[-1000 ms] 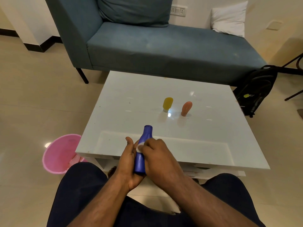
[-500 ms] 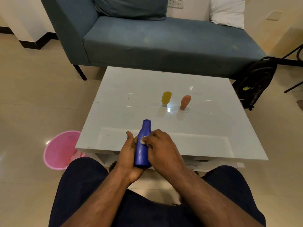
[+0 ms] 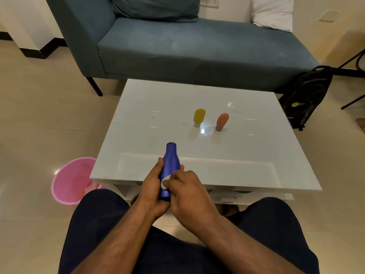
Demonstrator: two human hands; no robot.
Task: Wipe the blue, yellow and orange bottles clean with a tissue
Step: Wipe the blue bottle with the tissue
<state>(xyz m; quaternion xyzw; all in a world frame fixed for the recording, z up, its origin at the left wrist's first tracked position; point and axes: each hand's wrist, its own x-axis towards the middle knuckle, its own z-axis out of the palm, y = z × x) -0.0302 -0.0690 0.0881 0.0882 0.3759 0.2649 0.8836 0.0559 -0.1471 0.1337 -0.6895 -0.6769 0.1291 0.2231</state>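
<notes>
My left hand [image 3: 151, 186] grips the lower body of the blue bottle [image 3: 170, 159], which tilts away from me over the near edge of the white table [image 3: 158, 107]. My right hand [image 3: 187, 192] pinches a small white tissue [image 3: 165, 181] and presses it against the bottle's side, low on the body. The bottle's open neck points toward the table's middle. The yellow bottle [image 3: 199, 117] and the orange bottle [image 3: 222, 122] stand side by side, cap down, on the table beyond, untouched.
A pink bin [image 3: 73, 180] stands on the floor left of the table. A blue sofa [image 3: 197, 50] with a white cushion [image 3: 273, 12] lies behind the table. A black backpack [image 3: 308, 95] leans at the right. My knees [image 3: 98, 214] are below the table edge.
My right hand with the tissue has slid down the blue bottle from near its neck to its lower body. The view has tilted slightly.
</notes>
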